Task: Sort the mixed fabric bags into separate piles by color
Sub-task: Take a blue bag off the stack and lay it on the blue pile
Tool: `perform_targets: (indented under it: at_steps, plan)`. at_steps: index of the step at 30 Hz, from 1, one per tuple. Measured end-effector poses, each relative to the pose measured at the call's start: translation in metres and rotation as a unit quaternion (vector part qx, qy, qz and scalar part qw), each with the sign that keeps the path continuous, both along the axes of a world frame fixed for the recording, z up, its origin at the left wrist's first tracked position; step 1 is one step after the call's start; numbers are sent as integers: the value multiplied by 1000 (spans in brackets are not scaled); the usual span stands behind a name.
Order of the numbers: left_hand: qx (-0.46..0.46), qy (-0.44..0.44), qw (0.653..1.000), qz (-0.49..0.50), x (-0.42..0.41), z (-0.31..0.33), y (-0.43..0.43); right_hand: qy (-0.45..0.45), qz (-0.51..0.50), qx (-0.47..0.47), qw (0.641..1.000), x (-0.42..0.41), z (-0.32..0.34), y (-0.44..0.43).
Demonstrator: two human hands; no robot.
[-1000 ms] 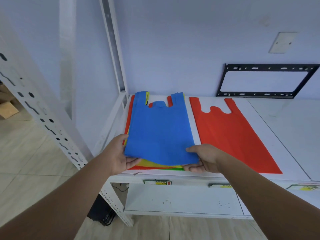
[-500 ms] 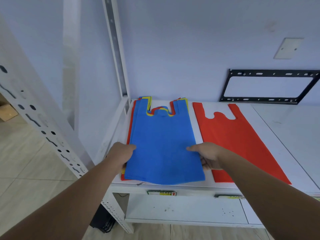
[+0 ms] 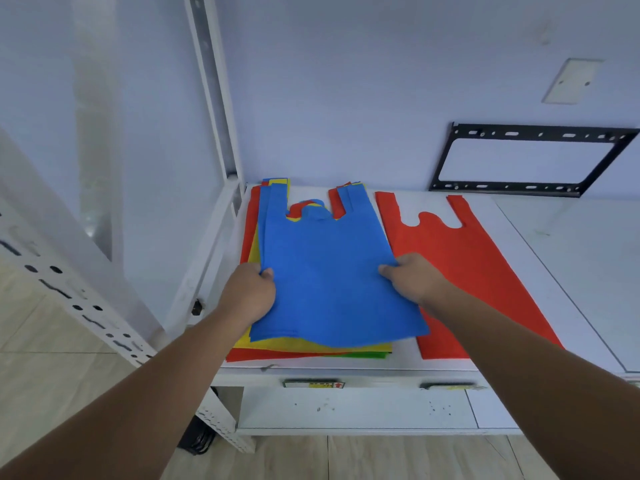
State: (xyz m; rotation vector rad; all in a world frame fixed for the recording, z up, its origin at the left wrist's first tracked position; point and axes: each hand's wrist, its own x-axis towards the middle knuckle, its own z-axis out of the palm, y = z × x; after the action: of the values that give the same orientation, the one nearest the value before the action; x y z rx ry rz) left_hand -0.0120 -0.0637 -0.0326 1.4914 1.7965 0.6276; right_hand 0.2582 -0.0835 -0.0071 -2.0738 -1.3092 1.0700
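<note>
Blue bag: A blue bag [image 3: 329, 278] is lying on top of the mixed pile [image 3: 294, 346], at the left end of the white surface [image 3: 571, 265]. Its two handles are pointing at the wall.
Left hand: The left hand [image 3: 247, 292] is gripping the left edge of the blue bag. Its fingers are curling around the edge.
Right hand: The right hand [image 3: 414, 280] is pinching the right edge of the blue bag, with the thumb sitting on top.
Mixed pile: Red, yellow and green edges are peeking out from under the blue bag, along the left side and the near side.
Red bag: One red bag [image 3: 478, 265] is lying flat by itself, just beside the pile on the right. Its handles are pointing at the wall too. The right arm is reaching over its near corner.
Back of the surface: A black metal frame [image 3: 533, 134] is sitting against the wall. A white plate [image 3: 573, 81] is sticking to the wall above it.
Left side: A white post [image 3: 211, 88] is standing up at the corner of the surface. A white bar with holes [image 3: 69, 299] is slanting down closer to me.
Below: A white shelf [image 3: 346, 410] is sitting under the surface.
</note>
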Motion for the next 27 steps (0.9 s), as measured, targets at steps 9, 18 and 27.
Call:
perform_targets:
  at_steps: [9, 18, 27]
  plan:
    - [87, -74, 993, -19, 144, 22, -4, -112, -2, 116, 987, 149, 60, 4]
    - [178, -111, 976, -52, 385, 13, -46, 32, -102, 143, 984, 382, 26, -83]
    - [-40, -35, 996, -72, 476, -28, -74, 87, -126, 2, 988, 471, -29, -127]
